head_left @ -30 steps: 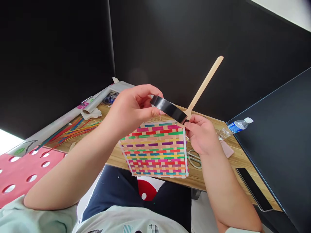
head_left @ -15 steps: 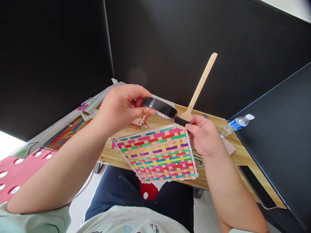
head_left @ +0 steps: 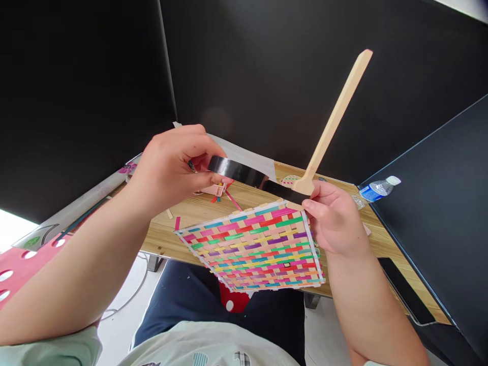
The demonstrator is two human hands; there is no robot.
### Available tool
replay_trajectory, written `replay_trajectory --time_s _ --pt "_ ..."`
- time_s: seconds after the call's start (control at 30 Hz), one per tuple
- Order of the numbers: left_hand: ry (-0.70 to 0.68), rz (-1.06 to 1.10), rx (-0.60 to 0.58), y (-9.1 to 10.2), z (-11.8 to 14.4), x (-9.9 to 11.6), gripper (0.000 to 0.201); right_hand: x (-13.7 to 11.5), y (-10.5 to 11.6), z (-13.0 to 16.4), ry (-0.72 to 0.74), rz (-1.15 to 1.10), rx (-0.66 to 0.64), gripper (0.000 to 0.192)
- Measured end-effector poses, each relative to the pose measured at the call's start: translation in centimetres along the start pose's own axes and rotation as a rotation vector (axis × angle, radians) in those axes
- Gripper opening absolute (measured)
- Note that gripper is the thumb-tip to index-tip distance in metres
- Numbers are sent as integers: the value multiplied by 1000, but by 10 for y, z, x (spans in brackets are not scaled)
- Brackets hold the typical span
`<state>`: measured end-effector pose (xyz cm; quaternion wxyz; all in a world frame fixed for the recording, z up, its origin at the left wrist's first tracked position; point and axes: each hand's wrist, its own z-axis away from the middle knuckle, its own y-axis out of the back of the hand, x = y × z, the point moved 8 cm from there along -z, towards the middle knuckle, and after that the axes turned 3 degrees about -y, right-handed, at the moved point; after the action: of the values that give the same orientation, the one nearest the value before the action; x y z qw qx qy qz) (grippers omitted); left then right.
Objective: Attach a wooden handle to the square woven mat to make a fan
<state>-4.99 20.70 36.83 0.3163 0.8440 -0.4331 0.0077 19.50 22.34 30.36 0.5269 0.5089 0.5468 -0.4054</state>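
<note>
My left hand (head_left: 168, 165) is closed around one end of a roll of black tape (head_left: 238, 172), tilted in the air above the table. From the roll a short tape strip (head_left: 284, 190) stretches right to the base of a pale wooden handle (head_left: 339, 119). The handle rises from the upper right corner of a colourful woven fan (head_left: 259, 246), a square of interlaced strips with white edging. Thumb and fingers of my right hand (head_left: 337, 218) pinch that corner and the tape's end. The fan hangs tilted over the table edge and my lap.
A wooden table (head_left: 168, 244) lies below, with dark panels behind and beside it. At the right are a clear bottle (head_left: 375, 190) and a phone (head_left: 406, 292). A small pink object (head_left: 213, 190) and loose strips lie behind the fan. Spotted red material (head_left: 23, 267) is at the left.
My left hand and the roll have moved left, and my right hand with the fan has shifted right. A longer stretch of tape now shows between them.
</note>
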Motion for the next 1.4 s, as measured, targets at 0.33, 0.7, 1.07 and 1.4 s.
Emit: replay_trajectory --time_s 0.33,0.7,1.07,1.4 --pt "-152 -29 -22 -9 2 7 18 -6 -8 4 48 -60 -56 21" --pt "-213 -163 -288 -55 7 3 5 -12 -20 2 63 -188 -101 27" --pt "-437 -269 -163 -69 7 26 11 1 -34 1 -16 -330 -211 23" --pt "-415 -198 -273 -87 12 11 21 15 -24 -2 -69 -264 -44 20"
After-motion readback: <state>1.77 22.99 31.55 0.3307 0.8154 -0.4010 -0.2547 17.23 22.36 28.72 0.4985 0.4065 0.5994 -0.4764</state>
